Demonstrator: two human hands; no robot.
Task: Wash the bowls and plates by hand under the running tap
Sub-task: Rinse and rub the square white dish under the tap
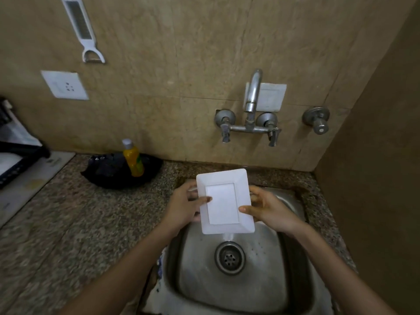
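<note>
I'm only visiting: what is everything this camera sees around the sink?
plate: one, white, held above the sink
sink: one, steel, set in the counter
drain: one, metal, sink bottom
tap: one, metal, on the wall above the sink
valve: one, metal, right of the tap
switch plate: one, white, behind the tap
socket: one, white, wall at left
grater: one, white, hanging high on the wall
bottle: one, yellow, standing in the dish
dish: one, black, on the counter left of the sink
rack: one, black, left edge
counter: one, speckled brown, around the sink
left hand: one, grips the plate's left edge
right hand: one, grips the plate's right edge
</note>
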